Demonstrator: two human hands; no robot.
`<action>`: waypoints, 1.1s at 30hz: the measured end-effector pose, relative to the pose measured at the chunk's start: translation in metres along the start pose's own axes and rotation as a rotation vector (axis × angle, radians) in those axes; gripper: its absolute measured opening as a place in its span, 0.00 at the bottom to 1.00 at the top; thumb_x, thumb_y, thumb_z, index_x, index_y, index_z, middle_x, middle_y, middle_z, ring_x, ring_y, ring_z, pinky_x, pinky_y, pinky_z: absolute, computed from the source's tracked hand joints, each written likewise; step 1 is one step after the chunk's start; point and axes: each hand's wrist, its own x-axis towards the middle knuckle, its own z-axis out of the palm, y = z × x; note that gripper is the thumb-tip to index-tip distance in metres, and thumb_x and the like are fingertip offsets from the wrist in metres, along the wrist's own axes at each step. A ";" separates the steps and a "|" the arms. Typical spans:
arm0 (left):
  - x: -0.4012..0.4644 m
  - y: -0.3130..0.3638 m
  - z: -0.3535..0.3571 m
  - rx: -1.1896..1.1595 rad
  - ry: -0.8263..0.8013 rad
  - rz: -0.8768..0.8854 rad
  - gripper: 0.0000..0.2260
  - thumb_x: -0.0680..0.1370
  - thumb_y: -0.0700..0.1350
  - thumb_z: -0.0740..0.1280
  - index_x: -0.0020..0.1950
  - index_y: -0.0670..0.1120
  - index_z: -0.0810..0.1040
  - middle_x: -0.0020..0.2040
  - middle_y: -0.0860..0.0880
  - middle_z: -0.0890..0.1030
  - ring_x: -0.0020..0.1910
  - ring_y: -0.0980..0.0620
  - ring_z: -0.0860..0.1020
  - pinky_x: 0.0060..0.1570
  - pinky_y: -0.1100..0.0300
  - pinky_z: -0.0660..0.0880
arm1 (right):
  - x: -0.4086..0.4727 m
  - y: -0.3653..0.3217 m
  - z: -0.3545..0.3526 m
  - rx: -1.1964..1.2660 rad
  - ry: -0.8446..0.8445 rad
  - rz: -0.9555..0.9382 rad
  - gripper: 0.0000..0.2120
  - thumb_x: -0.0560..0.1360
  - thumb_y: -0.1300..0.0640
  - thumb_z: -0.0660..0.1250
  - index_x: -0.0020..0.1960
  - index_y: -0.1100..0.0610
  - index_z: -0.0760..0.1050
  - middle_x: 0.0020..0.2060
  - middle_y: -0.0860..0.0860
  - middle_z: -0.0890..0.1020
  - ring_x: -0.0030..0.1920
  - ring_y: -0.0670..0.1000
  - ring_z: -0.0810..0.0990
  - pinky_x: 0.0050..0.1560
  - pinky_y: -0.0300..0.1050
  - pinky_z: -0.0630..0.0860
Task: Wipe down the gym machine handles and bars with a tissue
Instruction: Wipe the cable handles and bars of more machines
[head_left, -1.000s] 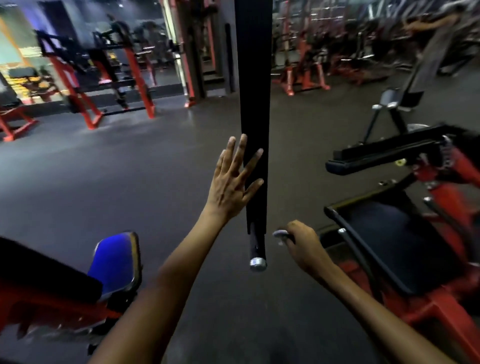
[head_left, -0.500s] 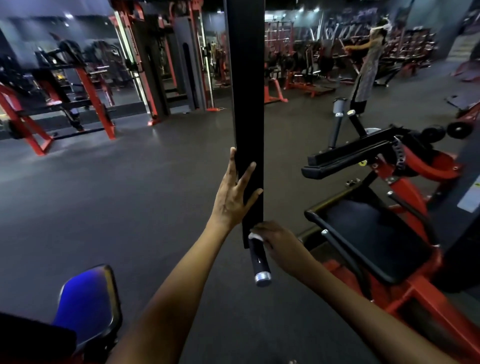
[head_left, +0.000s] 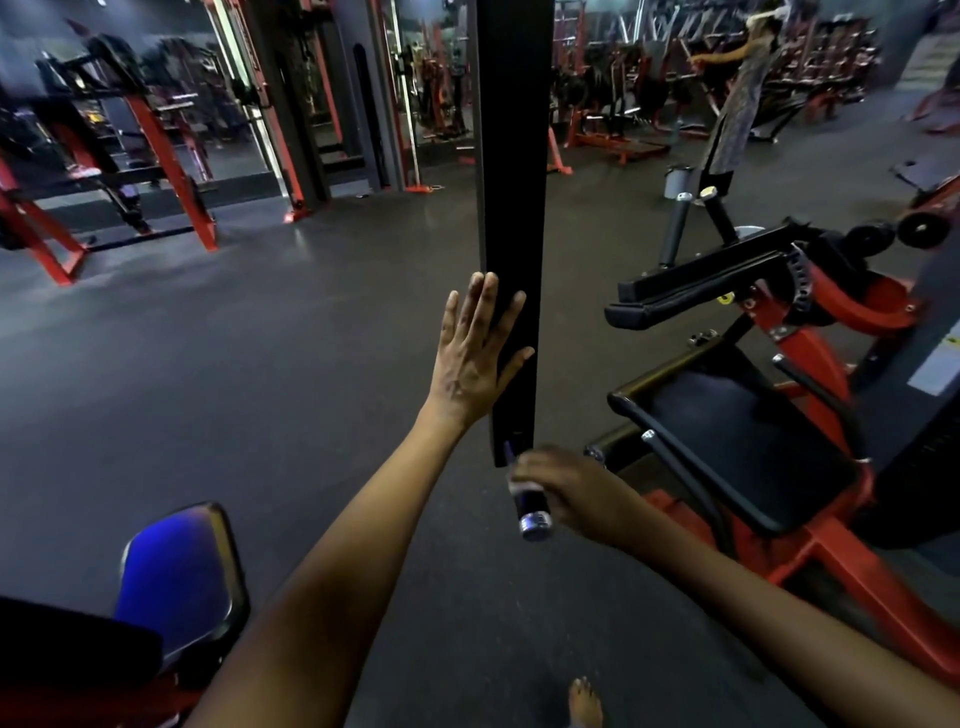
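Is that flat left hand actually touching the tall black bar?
Touching. The head view shows the left hand laid flat against the black bar, fingers overlapping its edge.

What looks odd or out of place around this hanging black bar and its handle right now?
Nothing looks damaged or spilled. The black bar hangs straight, the left hand flat against it. The right hand wraps the handle with a bit of white tissue showing. One oddity: a bare foot on the gym floor.
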 end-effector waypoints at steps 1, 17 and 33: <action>-0.001 0.000 0.000 -0.003 0.000 -0.003 0.34 0.81 0.54 0.59 0.79 0.56 0.39 0.78 0.54 0.33 0.78 0.53 0.38 0.76 0.50 0.43 | 0.012 0.002 -0.003 -0.029 0.033 0.011 0.10 0.73 0.61 0.63 0.49 0.62 0.81 0.49 0.58 0.82 0.51 0.55 0.80 0.54 0.44 0.73; -0.003 0.001 0.000 0.035 -0.004 -0.025 0.27 0.84 0.55 0.50 0.79 0.56 0.39 0.78 0.54 0.33 0.78 0.54 0.38 0.76 0.51 0.43 | 0.025 0.007 0.003 -0.010 -0.041 0.207 0.14 0.77 0.62 0.61 0.60 0.65 0.77 0.61 0.61 0.77 0.63 0.59 0.75 0.66 0.37 0.67; -0.006 0.008 -0.005 0.018 -0.040 -0.112 0.31 0.83 0.52 0.55 0.78 0.58 0.37 0.77 0.56 0.32 0.77 0.55 0.37 0.76 0.50 0.42 | 0.011 -0.013 0.035 0.152 0.250 0.767 0.16 0.79 0.51 0.60 0.39 0.57 0.78 0.34 0.52 0.79 0.38 0.52 0.77 0.49 0.53 0.72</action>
